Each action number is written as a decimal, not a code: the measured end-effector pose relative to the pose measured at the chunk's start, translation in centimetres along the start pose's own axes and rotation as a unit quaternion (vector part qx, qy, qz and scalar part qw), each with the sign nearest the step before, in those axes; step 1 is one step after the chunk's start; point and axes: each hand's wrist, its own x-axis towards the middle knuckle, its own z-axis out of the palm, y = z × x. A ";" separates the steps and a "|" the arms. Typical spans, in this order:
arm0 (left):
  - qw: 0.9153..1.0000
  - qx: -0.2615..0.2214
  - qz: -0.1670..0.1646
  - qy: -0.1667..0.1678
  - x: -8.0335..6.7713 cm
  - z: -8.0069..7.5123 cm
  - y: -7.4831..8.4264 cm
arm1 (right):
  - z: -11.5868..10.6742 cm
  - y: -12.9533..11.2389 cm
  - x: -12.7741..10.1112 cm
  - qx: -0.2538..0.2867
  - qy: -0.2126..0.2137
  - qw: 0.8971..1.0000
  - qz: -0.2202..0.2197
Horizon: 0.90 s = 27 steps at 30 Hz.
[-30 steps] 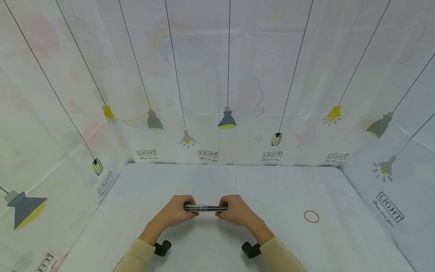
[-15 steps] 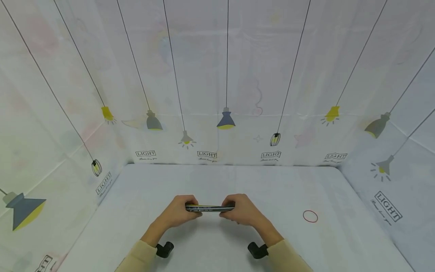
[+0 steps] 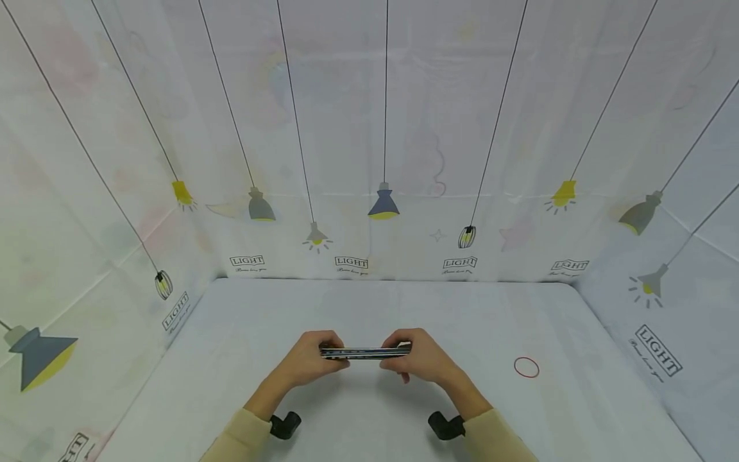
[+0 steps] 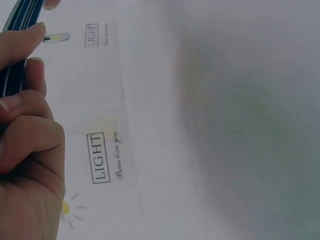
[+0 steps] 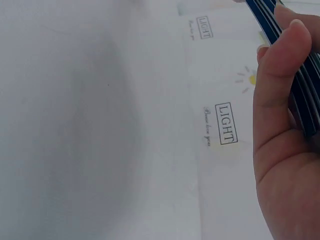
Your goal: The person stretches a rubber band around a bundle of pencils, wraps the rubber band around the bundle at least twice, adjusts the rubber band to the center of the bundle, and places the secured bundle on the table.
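Observation:
A thin stack of flat, dark blue layers with pale edges [image 3: 365, 353] is held level above the white table, seen edge-on in the head view. My left hand [image 3: 314, 354] pinches its left end, thumb on the near side and fingers curled around it. At the other end my right hand [image 3: 420, 355] grips it between thumb and fingers, one fingertip hanging below. Each wrist view shows part of the layered edge, the left one [image 4: 20, 20] at the upper left and the right one [image 5: 306, 97] at the right. The stack's broad faces are hidden.
A thin red ring [image 3: 526, 367] lies on the white tabletop [image 3: 439, 311] to the right of my hands. White walls printed with hanging lamps [image 3: 383, 202] rise behind the table and at both sides. Black wrist-worn devices [image 3: 285, 425] sit beneath both forearms.
Both hands have shifted to the right, the right hand farther than the left. More of the stack's length shows between them, and a right fingertip now hangs lower.

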 end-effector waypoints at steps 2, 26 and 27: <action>1.000 -0.006 0.002 0.000 0.2 0.3 0.2 | 0.1 0.0 -0.1 0.019 0.004 1.000 -0.003; 0.996 -0.086 0.007 0.003 1.4 1.4 1.8 | -0.8 0.9 -1.3 0.120 0.022 0.992 -0.003; 0.996 -0.089 0.006 0.002 1.5 1.5 1.9 | -0.8 0.9 -1.3 0.126 0.022 0.992 -0.005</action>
